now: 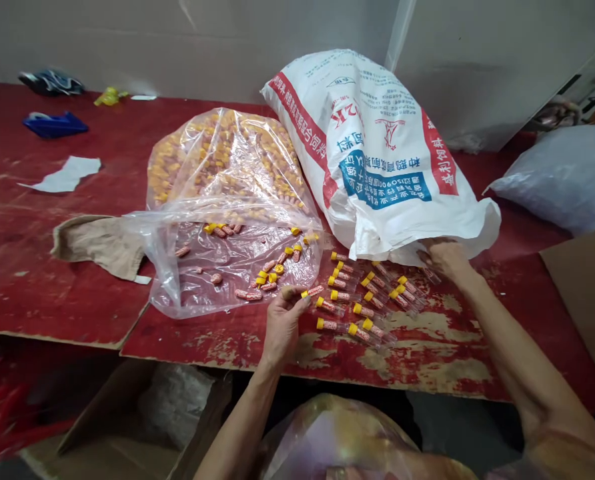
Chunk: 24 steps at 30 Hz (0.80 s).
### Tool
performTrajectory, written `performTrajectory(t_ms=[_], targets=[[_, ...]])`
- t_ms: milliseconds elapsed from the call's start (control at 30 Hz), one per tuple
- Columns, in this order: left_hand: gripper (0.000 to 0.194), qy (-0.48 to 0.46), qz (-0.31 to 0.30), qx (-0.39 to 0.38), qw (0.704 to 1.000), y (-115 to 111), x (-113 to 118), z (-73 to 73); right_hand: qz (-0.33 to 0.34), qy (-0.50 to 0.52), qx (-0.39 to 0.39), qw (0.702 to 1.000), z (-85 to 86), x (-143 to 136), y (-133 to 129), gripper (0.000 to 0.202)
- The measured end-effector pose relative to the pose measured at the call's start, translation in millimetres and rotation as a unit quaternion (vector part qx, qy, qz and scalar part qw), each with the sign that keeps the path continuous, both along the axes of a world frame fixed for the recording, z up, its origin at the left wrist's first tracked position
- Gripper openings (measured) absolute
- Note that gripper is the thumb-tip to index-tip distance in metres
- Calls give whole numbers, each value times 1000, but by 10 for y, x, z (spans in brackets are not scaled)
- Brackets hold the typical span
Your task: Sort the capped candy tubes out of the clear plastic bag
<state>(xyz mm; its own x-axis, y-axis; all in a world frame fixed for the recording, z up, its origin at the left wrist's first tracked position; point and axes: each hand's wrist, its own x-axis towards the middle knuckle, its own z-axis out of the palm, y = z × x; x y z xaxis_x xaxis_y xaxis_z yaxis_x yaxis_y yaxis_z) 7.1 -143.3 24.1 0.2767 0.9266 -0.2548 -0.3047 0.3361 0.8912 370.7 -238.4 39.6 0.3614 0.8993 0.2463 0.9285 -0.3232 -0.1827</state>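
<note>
On the red table (52, 280), our left hand (282, 320) pinches one light, slick capped tube (312, 291) (mid-body); right hand (445, 259) fingers curl, grip unclear.

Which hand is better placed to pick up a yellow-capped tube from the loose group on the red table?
Probably the left hand: it holds one capped tube beside the group of tubes. The right hand reaches into the white sack.

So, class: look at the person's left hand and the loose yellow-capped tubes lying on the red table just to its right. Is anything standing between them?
Nothing visible does. The left hand already holds one small tube at its fingertips, and the yellow-capped tubes lie on bare red table right beside it. The clear plastic bag sits off to the other side.
</note>
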Motion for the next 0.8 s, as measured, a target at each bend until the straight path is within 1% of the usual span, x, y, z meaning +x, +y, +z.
performTrajectory(t_ms=[33,100,200,233,300,400,433,467,533,567,633,667,700,733,800], targets=[[28,-12,-11,-5,1000,-21,32,5,13,-12,0,1000,11,-32,-95,31],[26,-28,-45,-13,998,-82,121,24,59,-6,40,997,43,-198,-319,31],[21,-34,-104,-2,994,-225,289,101,153,74,118,978,90,-618,-569,29],[21,-34,-119,3,992,-281,342,141,183,93,124,971,99,-766,-602,28],[22,-37,-143,5,989,-383,424,224,238,90,118,960,106,-1019,-599,28],[23,-36,-157,13,987,-462,453,291,290,66,95,950,100,-1246,-520,27],[23,-35,-152,18,988,-465,435,286,291,80,84,950,99,-1287,-497,25],[22,-33,-144,22,989,-459,408,270,277,111,78,951,100,-1317,-480,23],[23,-31,-120,23,992,-436,344,218,205,225,90,948,108,-1369,-468,20],[24,-31,-107,21,993,-428,318,192,159,297,110,935,111,-1401,-470,19],[26,-36,-90,15,995,-430,291,157,90,421,162,888,111,-1490,-477,21],[27,-41,-86,11,995,-445,293,152,77,462,179,865,104,-1546,-478,23],[27,-47,-85,7,995,-467,302,154,77,485,187,851,92,-1607,-476,23],[27,-53,-90,2,995,-496,317,159,81,492,186,847,76,-1668,-470,23],[24,-55,-97,-1,994,-565,353,166,94,486,160,854,30,-1774,-456,23]])
